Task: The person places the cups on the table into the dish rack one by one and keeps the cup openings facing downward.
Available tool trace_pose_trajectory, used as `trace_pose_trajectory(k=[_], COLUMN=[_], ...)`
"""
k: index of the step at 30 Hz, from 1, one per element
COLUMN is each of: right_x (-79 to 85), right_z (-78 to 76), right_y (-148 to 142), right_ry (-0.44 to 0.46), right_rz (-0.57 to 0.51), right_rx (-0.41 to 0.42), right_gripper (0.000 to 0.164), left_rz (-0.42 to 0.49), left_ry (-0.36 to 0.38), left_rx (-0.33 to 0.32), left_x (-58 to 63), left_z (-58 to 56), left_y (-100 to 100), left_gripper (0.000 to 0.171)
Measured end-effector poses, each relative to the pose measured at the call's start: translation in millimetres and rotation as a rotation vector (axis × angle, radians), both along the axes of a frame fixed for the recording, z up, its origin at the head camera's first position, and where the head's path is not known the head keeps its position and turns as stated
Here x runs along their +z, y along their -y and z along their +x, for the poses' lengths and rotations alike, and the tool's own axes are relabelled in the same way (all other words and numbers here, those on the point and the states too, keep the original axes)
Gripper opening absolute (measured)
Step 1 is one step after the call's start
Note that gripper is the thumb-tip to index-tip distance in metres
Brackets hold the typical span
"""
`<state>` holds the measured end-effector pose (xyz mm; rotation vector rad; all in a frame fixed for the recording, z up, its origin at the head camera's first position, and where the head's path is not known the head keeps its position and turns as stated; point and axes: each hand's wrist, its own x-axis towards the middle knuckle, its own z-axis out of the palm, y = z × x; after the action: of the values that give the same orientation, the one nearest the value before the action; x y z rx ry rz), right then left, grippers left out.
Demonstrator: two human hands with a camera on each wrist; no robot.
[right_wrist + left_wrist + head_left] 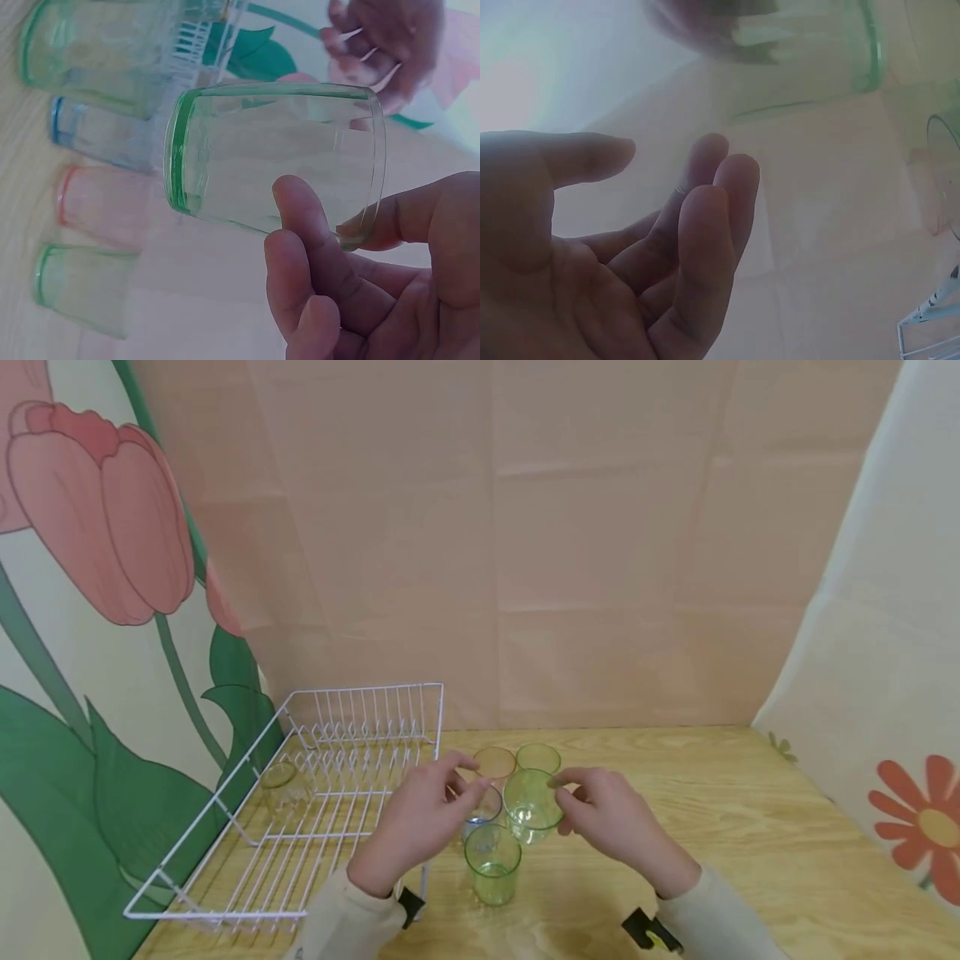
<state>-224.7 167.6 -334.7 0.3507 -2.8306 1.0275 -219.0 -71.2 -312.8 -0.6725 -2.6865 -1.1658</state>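
Held glass [262, 154]: clear with a green tint, upright, its rim in the fingers of the right hand [603, 814] and its base pointing down toward the table [750, 827]
Place by the hand: just left of the right hand in the head view, thumb and fingertips meeting it at the rim side, the body hanging below the grip
Right hand: clamped on the glass wall near the rim in a pinch, the other fingers bent beside it
Left hand [423, 818]: thumb and fingertips apart, fingers bent, nothing between them; it hovers left of the held glass, well short of touching it
Blue glass [486, 810]: between the left hand and the held glass, partly hidden by the thumb
Near glass [493, 868]: green, nearest the person
Red glass [495, 764]: behind the blue one
Far glass [542, 756]: green, right of the red one
Rack [217, 915]: white wire, left of the cluster, another glass [285, 793] standing in its left part
Backdrop [600, 568]: plain pinkish cloth behind the table
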Motion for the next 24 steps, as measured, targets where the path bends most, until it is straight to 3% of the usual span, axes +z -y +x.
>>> trace_pose_trajectory(k=[7,15,24], right_x=[12.7,16.4,20.1], right_z=[13.4,19.4,24.8], right_y=[3,3,2], right_ry=[-0.019,-0.049,-0.089], right_rz=[-0.029,-0.032,-0.033], right_rx=[0.038,0.092,0.126], right_gripper=[0.028,0.027,0.025], left_rz=[0.008,-0.019,-0.082], left_ry=[0.019,0.035,0.054], left_rx=[-0.049,-0.074,-0.113], left_x=[-2.6,-2.5,-1.4], left_z=[0.6,6.0,11.3], left_y=[-6,-12,-15], left_gripper=[0.043,0.039,0.053])
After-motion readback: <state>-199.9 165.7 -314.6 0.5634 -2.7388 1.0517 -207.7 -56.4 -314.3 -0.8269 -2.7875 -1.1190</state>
